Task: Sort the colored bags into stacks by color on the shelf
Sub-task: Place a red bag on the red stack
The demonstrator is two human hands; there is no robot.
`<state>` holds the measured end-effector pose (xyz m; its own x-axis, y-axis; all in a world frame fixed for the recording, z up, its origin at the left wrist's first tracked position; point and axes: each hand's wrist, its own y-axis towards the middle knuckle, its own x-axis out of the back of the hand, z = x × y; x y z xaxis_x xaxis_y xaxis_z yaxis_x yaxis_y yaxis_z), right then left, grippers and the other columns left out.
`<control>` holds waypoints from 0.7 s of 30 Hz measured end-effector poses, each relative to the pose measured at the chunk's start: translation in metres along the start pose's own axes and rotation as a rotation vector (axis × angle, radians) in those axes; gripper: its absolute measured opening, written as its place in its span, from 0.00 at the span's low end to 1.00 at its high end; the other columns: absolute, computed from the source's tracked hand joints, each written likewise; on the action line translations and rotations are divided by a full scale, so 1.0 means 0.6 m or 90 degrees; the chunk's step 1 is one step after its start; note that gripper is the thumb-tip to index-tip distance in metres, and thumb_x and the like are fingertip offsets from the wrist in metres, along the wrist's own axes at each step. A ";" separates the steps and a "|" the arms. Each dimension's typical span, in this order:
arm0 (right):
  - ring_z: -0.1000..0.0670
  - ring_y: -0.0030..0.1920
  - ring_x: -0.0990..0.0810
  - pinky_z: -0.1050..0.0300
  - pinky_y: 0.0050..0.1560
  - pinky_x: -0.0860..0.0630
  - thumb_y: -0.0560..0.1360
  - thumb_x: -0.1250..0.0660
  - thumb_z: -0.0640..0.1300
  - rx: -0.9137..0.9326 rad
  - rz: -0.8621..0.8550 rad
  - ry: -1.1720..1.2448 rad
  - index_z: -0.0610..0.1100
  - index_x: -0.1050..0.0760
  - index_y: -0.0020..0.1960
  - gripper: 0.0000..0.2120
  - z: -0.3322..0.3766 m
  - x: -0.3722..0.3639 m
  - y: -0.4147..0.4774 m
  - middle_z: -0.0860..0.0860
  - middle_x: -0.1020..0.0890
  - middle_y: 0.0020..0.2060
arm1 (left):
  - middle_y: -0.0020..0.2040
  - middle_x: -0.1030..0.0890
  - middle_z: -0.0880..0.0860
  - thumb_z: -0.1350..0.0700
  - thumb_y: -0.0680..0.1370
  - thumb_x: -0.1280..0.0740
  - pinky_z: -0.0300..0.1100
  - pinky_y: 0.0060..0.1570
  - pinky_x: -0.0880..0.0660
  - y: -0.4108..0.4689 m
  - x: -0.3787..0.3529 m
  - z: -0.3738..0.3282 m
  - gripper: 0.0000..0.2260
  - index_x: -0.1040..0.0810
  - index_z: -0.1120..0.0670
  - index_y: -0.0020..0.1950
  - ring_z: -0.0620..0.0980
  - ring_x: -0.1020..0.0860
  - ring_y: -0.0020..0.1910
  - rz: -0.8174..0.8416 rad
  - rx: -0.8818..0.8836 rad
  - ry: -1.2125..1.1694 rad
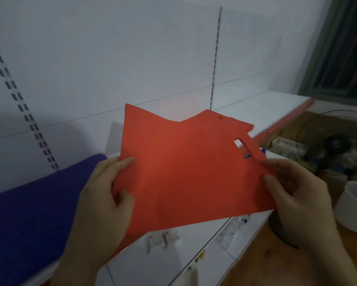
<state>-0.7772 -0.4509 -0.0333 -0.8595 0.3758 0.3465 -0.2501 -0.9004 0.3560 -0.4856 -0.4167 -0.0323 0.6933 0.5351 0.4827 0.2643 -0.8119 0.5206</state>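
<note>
A flat red bag (pixel 185 166) with a cut-out handle at its right end is held in the air in front of the white shelf (pixel 256 112). My left hand (pixel 105 199) grips its left edge, thumb on top. My right hand (pixel 297 195) pinches its right edge just below the handle. A stack of dark blue bags (pixel 29 219) lies on the shelf at the left, partly behind my left arm. A bit of another blue thing (pixel 248 156) peeks out behind the red bag's handle.
The shelf has a red front strip (pixel 286 122) and a white back panel with slotted uprights (pixel 214 65). A white round container (pixel 354 205) stands at the right on a wooden surface (pixel 266 261). A dark fan (pixel 336 145) and cables sit beyond it. A lower shelf (pixel 173 254) holds small labels.
</note>
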 end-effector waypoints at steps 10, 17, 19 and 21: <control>0.53 0.54 0.21 0.44 0.56 0.19 0.82 0.37 0.42 0.024 -0.061 -0.070 0.57 0.24 0.63 0.14 -0.085 -0.020 0.194 0.59 0.21 0.57 | 0.66 0.30 0.43 0.66 0.73 0.33 0.25 0.49 0.31 0.132 -0.181 0.015 0.28 0.27 0.49 0.72 0.38 0.27 0.49 0.059 -0.007 0.081; 0.49 0.56 0.20 0.41 0.58 0.20 0.82 0.38 0.41 0.028 -0.065 -0.094 0.51 0.21 0.63 0.14 -0.145 -0.054 0.323 0.55 0.19 0.58 | 0.62 0.30 0.43 0.52 0.74 0.34 0.39 0.54 0.29 0.175 -0.270 0.008 0.23 0.26 0.52 0.69 0.44 0.25 0.56 0.074 0.031 0.159; 0.51 0.49 0.19 0.43 0.53 0.18 0.82 0.38 0.41 0.030 -0.049 -0.091 0.54 0.21 0.61 0.13 -0.165 -0.065 0.366 0.54 0.18 0.57 | 0.63 0.30 0.45 0.48 0.73 0.37 0.44 0.57 0.27 0.185 -0.292 0.003 0.24 0.26 0.52 0.69 0.50 0.24 0.59 0.079 0.056 0.188; 0.54 0.41 0.19 0.47 0.46 0.17 0.82 0.39 0.42 0.033 -0.021 -0.092 0.56 0.21 0.61 0.14 -0.184 -0.074 0.412 0.56 0.18 0.55 | 0.64 0.30 0.44 0.45 0.72 0.39 0.45 0.57 0.26 0.195 -0.313 -0.006 0.27 0.27 0.51 0.70 0.50 0.24 0.58 0.073 0.083 0.206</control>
<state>-0.8501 -0.7144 -0.0566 -0.7774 0.4355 0.4539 -0.2498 -0.8760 0.4127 -0.5872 -0.6115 -0.0596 0.4806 0.4679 0.7417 0.2941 -0.8828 0.3663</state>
